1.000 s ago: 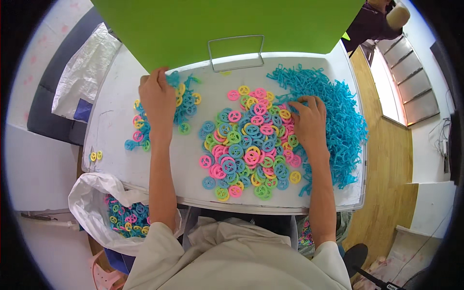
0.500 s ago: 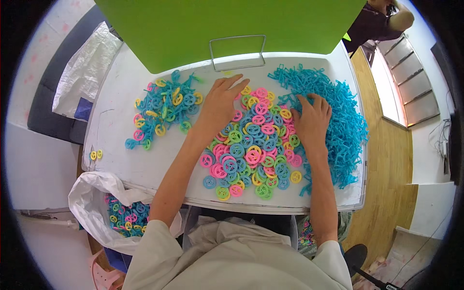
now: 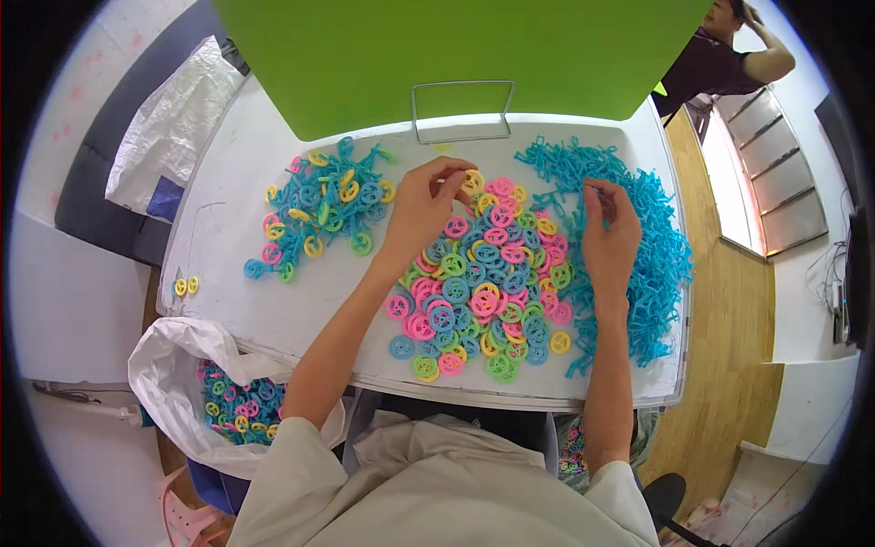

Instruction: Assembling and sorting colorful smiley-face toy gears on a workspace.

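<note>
Pinched in the fingertips of my left hand point(image 3: 426, 202) is a small yellow spoked plastic wheel point(image 3: 473, 182), held above the far left edge of a heap of pink, blue, green and yellow wheels point(image 3: 488, 283). My right hand point(image 3: 609, 232) is closed in a pinch at the left side of a big pile of thin blue plastic pieces point(image 3: 643, 264). It seems to grip one blue piece, hard to tell apart from the pile behind. On the left of the white table lies a looser group of blue pieces with coloured wheels on them point(image 3: 319, 205).
A green panel point(image 3: 456, 55) with a wire handle point(image 3: 462, 84) stands along the table's far side. Two yellow wheels point(image 3: 186, 286) lie at the left edge. A white sack point(image 3: 164, 365) of similar parts stands below it. Another person point(image 3: 720, 59) is at the far right.
My left hand has picked up a yellow wheel and closed on it. My right hand has drawn slightly right and toward me, its fingers now pinched. The view has shifted a little.
</note>
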`<state>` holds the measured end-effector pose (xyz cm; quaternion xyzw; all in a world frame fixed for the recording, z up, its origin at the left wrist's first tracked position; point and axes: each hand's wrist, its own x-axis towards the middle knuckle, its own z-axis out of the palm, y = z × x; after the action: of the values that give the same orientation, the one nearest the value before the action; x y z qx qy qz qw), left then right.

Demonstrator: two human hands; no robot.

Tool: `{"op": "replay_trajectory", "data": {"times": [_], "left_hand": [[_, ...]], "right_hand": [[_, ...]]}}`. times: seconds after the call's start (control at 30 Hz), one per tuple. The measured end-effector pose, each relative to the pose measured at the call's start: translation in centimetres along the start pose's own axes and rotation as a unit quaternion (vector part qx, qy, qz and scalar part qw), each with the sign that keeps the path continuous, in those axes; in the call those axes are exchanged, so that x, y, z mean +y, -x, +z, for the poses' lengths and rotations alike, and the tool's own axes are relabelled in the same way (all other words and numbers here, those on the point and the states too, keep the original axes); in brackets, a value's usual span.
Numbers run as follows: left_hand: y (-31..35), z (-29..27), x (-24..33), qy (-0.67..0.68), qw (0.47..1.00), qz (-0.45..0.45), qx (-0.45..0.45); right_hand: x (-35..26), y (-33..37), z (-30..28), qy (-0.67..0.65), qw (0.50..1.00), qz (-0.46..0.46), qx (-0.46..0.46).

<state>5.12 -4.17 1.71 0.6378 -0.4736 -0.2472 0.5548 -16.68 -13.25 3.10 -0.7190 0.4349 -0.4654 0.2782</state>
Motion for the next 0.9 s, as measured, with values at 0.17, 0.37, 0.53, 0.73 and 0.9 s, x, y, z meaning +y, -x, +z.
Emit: {"op": "replay_trajectory", "data": {"times": [0.17,0.37,0.53,0.73,0.9], "left_hand": [[1.2,0.1,1.9,0.184,0.972,-0.098,-0.103],[2.1,1.2,3.7,0.185,0.965,-0.130,-0.134],[2.5,1.8,3.6,0.262,0.949,-0.131,-0.121],[2.4,1.7,2.8,0.273,0.946,-0.130,-0.120],[2.5,1.5,2.1,0.355,0.911,-0.187,-0.095]], "right_hand": [[-0.2,-0.2,0.4,-0.242,0.960,0.112,-0.084],[-0.9,0.2,0.8,-0.403,0.881,0.189,-0.160],[-1.0,0.9,1.8,-0.456,0.830,0.200,-0.253],[-1.8,1.7,2.0,-0.374,0.866,0.216,-0.252],[-1.9,1.7,2.2,-0.281,0.921,-0.034,-0.266]]}}
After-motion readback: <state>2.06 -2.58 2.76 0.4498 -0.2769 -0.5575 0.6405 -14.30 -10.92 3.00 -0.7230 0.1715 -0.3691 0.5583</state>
